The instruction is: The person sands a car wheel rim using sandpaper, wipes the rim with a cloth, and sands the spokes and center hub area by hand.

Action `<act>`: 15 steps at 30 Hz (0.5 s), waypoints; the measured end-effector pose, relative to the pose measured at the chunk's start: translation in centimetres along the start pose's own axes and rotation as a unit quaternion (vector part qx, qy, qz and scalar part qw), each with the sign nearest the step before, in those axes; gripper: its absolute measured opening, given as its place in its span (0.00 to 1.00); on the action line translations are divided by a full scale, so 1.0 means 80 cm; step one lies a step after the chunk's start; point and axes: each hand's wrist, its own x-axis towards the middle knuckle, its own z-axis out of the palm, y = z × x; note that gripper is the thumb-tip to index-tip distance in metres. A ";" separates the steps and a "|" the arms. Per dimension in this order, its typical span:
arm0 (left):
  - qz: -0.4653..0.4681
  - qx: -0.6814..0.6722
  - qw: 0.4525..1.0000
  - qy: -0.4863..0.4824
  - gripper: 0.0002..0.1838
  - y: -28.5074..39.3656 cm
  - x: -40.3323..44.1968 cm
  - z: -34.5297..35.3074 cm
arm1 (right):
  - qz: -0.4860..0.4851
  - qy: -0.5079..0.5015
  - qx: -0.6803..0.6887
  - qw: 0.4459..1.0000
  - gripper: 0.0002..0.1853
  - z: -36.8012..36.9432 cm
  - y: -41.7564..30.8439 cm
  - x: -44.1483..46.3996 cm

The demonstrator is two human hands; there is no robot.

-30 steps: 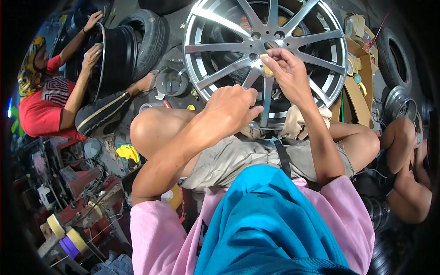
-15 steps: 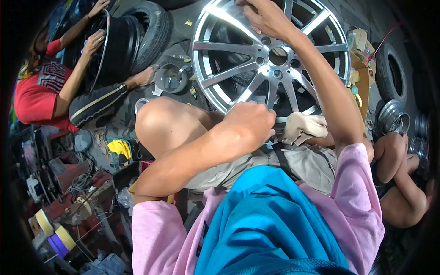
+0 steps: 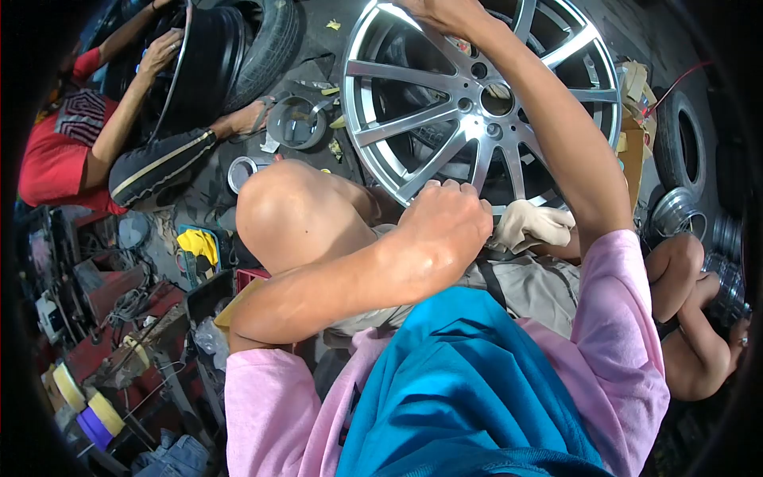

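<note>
A silver multi-spoke alloy wheel [image 3: 414,126] stands tilted in front of my lap, facing me. My left hand [image 3: 449,222] is closed at its near lower edge, knuckles up, with the fingertips hidden. Over an upper-left spoke near the outer lip is my right hand [image 3: 439,14], partly cut off by the top of the view. Its fingers look curled against the metal; anything in them is hidden. Beside my left hand, a beige cloth [image 3: 531,225] lies bunched below the wheel.
At left, a person in red [image 3: 71,151] holds a dark wheel rim [image 3: 208,75] beside a tire [image 3: 274,60]. A round container [image 3: 296,123] stands on the floor. Another tire [image 3: 679,143] and a cardboard box [image 3: 633,155] are at right, near another person's bent legs [image 3: 675,266].
My right hand has moved along the spoke, up and left toward the outer lip. The wheel appears slightly farther right in view. My left hand stays at the near edge.
</note>
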 end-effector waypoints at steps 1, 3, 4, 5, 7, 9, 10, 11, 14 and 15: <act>-0.002 0.012 1.000 -0.010 0.14 0.001 0.000 -0.001 | -0.017 0.012 -0.021 1.000 0.14 0.002 0.002 0.000; 0.005 0.005 1.000 -0.006 0.14 0.001 0.000 -0.003 | -0.010 -0.001 -0.013 1.000 0.14 0.000 0.002 0.001; 0.012 0.000 1.000 -0.003 0.13 0.001 -0.001 -0.003 | -0.002 -0.013 -0.005 1.000 0.14 -0.003 0.000 0.002; 0.012 0.000 1.000 -0.003 0.13 0.001 -0.002 -0.002 | -0.001 -0.013 -0.005 1.000 0.14 -0.005 -0.002 0.003; 0.025 -0.008 0.999 0.024 0.13 0.000 -0.003 0.001 | -0.019 -0.016 -0.004 1.000 0.14 -0.006 -0.003 0.004; 0.020 0.002 1.000 0.017 0.13 0.001 0.000 0.002 | -0.015 -0.026 0.006 1.000 0.14 -0.008 -0.001 0.007; 0.014 0.012 1.000 0.011 0.13 0.003 0.001 0.003 | -0.013 -0.036 0.017 0.999 0.14 -0.007 0.001 0.008; 0.015 0.012 1.000 0.010 0.13 0.003 0.003 0.003 | -0.013 -0.035 0.017 0.999 0.14 -0.006 0.002 0.008; -0.001 0.010 1.000 -0.015 0.13 0.004 0.007 0.002 | -0.039 -0.012 -0.002 0.999 0.14 -0.003 0.008 0.007; -0.004 0.014 1.000 -0.016 0.13 0.004 0.007 0.002 | -0.041 -0.024 0.003 0.999 0.14 -0.004 0.009 0.007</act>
